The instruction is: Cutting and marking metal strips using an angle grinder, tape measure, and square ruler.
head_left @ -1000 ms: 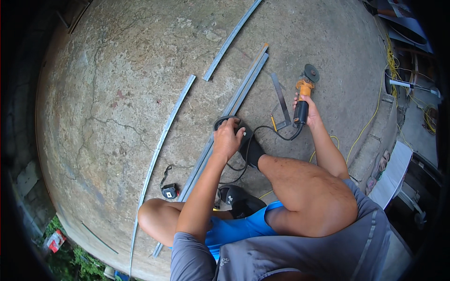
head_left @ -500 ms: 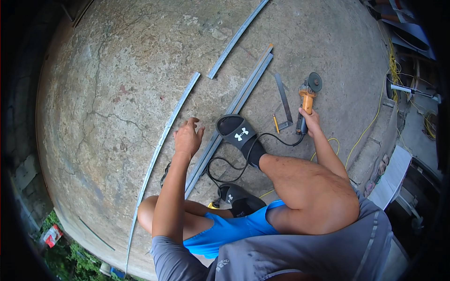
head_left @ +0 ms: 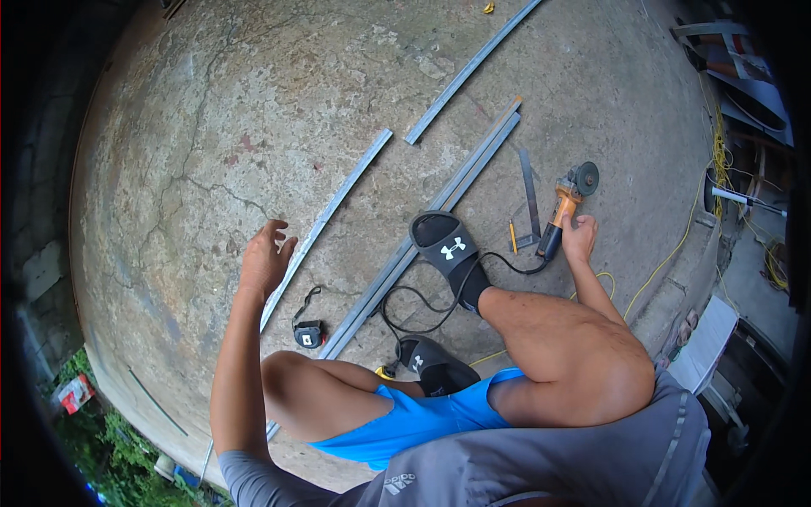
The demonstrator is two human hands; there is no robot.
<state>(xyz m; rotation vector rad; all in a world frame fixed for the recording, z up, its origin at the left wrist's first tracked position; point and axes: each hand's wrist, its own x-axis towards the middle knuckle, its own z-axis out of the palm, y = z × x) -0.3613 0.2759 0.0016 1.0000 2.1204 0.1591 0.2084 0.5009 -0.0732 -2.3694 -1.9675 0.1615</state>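
My left hand is raised beside the long metal channel, fingers loosely bent and apart, with nothing in them. On the right, an orange and black angle grinder lies on the concrete with its disc at the far end. My right hand is at the grinder's right side, thumb near its body, fingers curled but no longer wrapped round the handle. A black cord runs from the grinder past my sandalled foot. A yellow pencil and a metal square lie just left of the grinder.
Two joined-looking metal channels run under my sandalled foot. Another channel lies farther off. A tape measure rests near my left knee. Yellow cord trails along the right, by a low concrete edge.
My left hand has moved left, away from the paired channels. My right hand has loosened from the grinder's handle. The tape measure now shows fully as the view has shifted.
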